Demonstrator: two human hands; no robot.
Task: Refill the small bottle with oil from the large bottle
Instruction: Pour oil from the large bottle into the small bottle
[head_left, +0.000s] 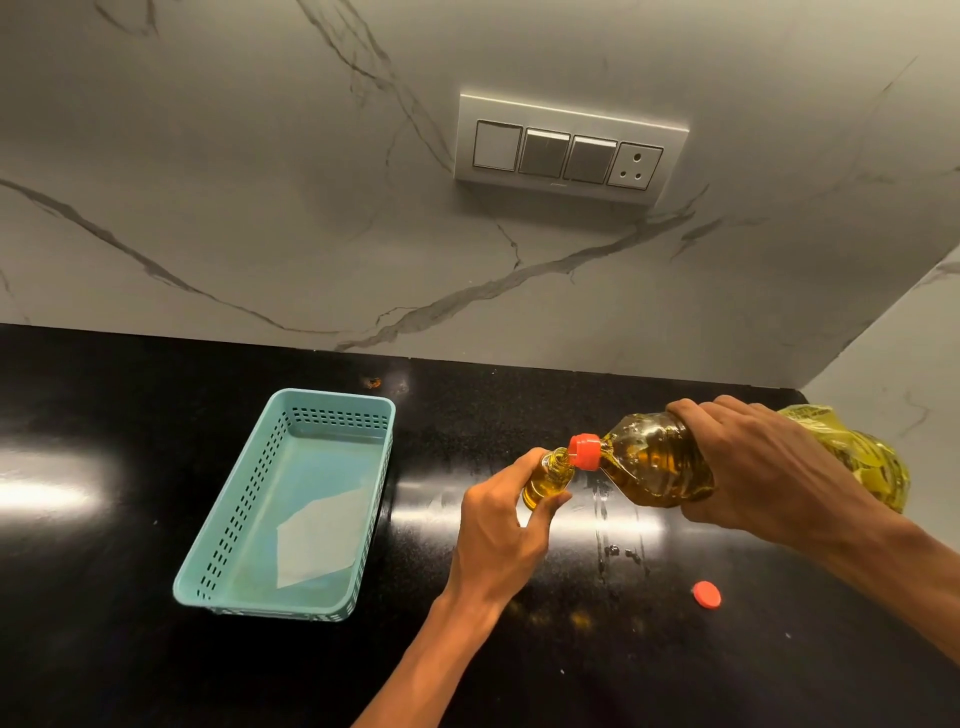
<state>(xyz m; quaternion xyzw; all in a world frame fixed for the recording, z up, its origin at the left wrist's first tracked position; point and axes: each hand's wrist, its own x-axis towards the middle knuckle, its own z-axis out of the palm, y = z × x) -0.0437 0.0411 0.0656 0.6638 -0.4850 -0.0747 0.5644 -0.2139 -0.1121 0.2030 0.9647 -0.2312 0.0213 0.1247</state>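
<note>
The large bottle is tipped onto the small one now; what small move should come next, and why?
Probably ease the large bottle back toward upright. The small bottle, held in the left hand, looks filled with oil nearly to its neck, and the right hand holds the orange spout right at its mouth, so more pouring may overflow onto the black counter.

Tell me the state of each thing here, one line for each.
large bottle: tipped sideways, spout at small bottle's mouth
small bottle: open, partly filled
left hand: gripping small bottle
right hand: gripping large bottle
red cap: off, on counter
basket: holds only paper
</note>
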